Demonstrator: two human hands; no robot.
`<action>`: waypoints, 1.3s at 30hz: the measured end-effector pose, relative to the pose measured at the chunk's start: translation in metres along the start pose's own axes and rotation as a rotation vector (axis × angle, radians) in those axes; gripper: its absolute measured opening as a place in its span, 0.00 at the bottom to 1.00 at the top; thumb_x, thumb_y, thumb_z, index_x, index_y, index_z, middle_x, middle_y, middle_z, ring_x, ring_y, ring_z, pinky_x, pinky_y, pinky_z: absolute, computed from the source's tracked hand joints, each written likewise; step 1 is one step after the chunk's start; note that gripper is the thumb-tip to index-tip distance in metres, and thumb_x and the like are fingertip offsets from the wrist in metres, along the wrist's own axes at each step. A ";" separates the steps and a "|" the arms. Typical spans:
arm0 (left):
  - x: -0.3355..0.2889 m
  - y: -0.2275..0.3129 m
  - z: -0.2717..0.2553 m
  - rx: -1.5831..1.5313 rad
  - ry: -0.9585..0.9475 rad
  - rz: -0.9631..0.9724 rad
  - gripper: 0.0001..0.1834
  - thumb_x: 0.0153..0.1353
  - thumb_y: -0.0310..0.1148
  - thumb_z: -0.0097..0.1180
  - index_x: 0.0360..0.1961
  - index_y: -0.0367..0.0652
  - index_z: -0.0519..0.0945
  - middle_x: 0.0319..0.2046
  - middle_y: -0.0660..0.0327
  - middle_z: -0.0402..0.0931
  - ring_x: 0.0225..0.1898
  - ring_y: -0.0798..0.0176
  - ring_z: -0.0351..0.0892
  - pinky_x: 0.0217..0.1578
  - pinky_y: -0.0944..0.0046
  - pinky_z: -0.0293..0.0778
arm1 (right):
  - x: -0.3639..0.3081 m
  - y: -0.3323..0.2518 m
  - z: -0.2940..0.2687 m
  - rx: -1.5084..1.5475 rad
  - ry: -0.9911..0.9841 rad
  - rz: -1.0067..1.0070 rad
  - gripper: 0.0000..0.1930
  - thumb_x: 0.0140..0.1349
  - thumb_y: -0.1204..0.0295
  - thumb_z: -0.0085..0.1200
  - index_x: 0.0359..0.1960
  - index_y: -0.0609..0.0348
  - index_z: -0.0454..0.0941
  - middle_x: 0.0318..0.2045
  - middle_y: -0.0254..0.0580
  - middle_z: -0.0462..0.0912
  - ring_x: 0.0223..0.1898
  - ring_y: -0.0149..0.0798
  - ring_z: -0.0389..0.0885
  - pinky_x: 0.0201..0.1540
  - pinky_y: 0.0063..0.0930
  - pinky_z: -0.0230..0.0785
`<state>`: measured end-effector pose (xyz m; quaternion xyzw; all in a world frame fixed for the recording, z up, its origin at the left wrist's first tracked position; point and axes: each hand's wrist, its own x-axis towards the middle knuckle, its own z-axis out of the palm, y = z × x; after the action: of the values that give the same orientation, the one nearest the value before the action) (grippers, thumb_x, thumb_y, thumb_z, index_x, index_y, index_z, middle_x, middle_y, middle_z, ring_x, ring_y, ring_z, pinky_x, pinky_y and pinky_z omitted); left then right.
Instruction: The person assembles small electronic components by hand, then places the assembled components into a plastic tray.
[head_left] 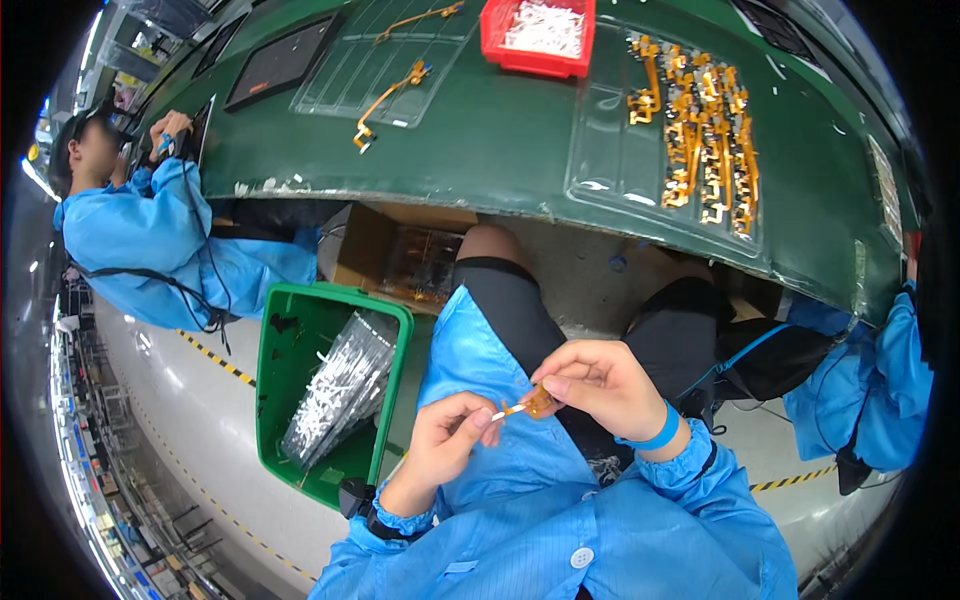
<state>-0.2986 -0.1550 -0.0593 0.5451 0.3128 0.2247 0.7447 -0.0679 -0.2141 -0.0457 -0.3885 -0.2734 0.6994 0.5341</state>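
Over my lap, my right hand (607, 388) pinches a small orange flexible circuit (541, 402) between thumb and fingers. A short white strip (507, 411) runs from that circuit to my left hand (452, 436), whose thumb and forefinger are closed on its other end. The strip's far end is hidden under my left thumb. On the green table ahead, a clear plastic tray (612, 165) bears rows of orange flexible circuits (708, 135). One more orange flexible circuit (385, 103) lies on another clear tray (335, 70) at the left.
A red bin (530, 64) of white pieces stands on the green table (480, 150). To my left is a green bin (400, 380) with clear trays and white scraps inside. Under the table sits a cardboard box (362, 248). People in blue coats sit at the left (150, 230) and right (850, 390).
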 end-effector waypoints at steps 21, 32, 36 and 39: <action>0.055 0.009 0.055 0.884 0.207 0.596 0.16 0.51 0.19 0.61 0.44 0.30 0.80 0.41 0.47 0.83 0.42 0.48 0.85 0.52 0.53 0.77 | -0.021 -0.006 -0.016 -0.691 0.168 -0.352 0.11 0.59 0.77 0.58 0.42 0.67 0.82 0.32 0.51 0.86 0.29 0.39 0.87 0.31 0.27 0.78; 0.049 0.014 0.054 0.937 0.253 0.526 0.12 0.53 0.19 0.60 0.40 0.31 0.83 0.39 0.48 0.84 0.40 0.49 0.86 0.50 0.53 0.78 | -0.014 0.001 -0.011 -0.844 0.197 -0.405 0.09 0.56 0.76 0.58 0.38 0.63 0.83 0.28 0.49 0.85 0.25 0.46 0.84 0.28 0.32 0.77; 0.051 0.012 0.055 0.919 0.239 0.556 0.11 0.53 0.19 0.59 0.39 0.31 0.83 0.38 0.49 0.84 0.39 0.50 0.86 0.50 0.53 0.78 | -0.013 0.000 -0.008 -0.905 0.210 -0.448 0.08 0.55 0.76 0.58 0.37 0.63 0.83 0.27 0.49 0.84 0.24 0.47 0.84 0.28 0.34 0.76; 0.051 0.010 0.054 0.931 0.209 0.558 0.10 0.53 0.18 0.59 0.38 0.31 0.83 0.35 0.50 0.85 0.38 0.51 0.86 0.50 0.53 0.79 | -0.013 0.004 -0.010 -0.893 0.189 -0.451 0.08 0.55 0.76 0.58 0.37 0.63 0.82 0.27 0.49 0.84 0.25 0.47 0.84 0.28 0.33 0.76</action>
<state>-0.2243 -0.1534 -0.0494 0.8538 0.2951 0.3043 0.3023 -0.0595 -0.2276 -0.0512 -0.5716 -0.5734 0.3434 0.4760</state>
